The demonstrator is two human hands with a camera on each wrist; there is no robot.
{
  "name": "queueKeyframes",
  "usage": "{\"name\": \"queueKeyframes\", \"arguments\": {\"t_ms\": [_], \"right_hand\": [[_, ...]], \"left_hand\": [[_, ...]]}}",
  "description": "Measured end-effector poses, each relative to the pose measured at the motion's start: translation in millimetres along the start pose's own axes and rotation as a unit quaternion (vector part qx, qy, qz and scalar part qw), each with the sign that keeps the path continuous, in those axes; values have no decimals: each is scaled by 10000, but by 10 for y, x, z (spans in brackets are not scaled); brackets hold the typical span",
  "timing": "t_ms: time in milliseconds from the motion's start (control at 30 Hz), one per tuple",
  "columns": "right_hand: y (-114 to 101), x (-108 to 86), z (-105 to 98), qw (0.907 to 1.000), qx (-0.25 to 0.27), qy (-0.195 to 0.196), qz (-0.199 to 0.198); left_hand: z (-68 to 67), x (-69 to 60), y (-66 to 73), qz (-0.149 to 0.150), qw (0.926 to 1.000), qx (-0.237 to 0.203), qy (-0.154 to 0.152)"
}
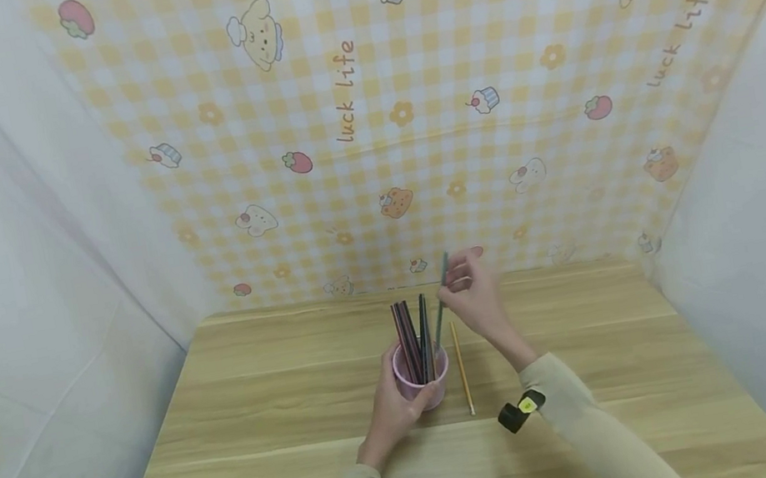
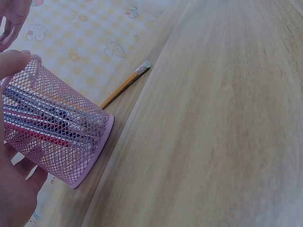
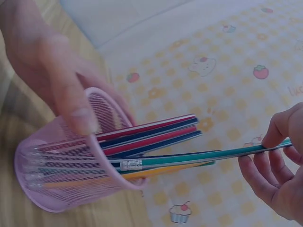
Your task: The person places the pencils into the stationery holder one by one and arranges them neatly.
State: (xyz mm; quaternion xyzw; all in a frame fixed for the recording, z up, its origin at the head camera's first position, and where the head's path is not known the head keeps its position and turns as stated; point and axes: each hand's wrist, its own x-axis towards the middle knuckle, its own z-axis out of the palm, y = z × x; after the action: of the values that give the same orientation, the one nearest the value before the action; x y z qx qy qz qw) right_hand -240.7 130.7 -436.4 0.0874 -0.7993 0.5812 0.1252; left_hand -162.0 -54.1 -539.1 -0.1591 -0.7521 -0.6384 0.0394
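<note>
A pink mesh pencil cup stands on the wooden table with several pencils in it, dark, red and yellow ones among them. My left hand grips the cup round its side, thumb near the rim, as the right wrist view also shows. Between thumb and fingers my right hand pinches a green pencil. Its silver ferrule end is at the cup's mouth and the rest slants up and out. A yellow pencil lies on the table just right of the cup, its eraser end toward me.
The wooden table runs back to a yellow checked cloth with cartoon prints. White sheets hang at both sides. Each sleeve carries a small black wrist camera.
</note>
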Motion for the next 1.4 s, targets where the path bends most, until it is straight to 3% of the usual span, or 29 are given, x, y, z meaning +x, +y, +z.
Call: {"name": "queueKeyframes", "arguments": {"t_ms": [100,267,367,700,1000,1233,1400], "right_hand": [[79,-39,72,10000,-7,-32,-38],[218,-101,178,9998,-146,-81,147],[289,-131,225,9997,-184,-61,171],[374,-233,284,9978,-297,-378,454],[530,-268,260,9956,-394,-660,545],[556,-262,216,9917,-621,-1008,503],[587,-261,157,9868,-646,-1276,759]], "left_hand": [[20,13,-88,40,10000,21,64],[74,52,-382,145,9996,110,230],[68,63,-460,152,9996,138,194],[70,67,-485,-22,9997,144,178],[63,64,-483,168,9996,151,197],[53,58,-467,67,9997,194,123],[64,58,-465,184,9995,237,124]]}}
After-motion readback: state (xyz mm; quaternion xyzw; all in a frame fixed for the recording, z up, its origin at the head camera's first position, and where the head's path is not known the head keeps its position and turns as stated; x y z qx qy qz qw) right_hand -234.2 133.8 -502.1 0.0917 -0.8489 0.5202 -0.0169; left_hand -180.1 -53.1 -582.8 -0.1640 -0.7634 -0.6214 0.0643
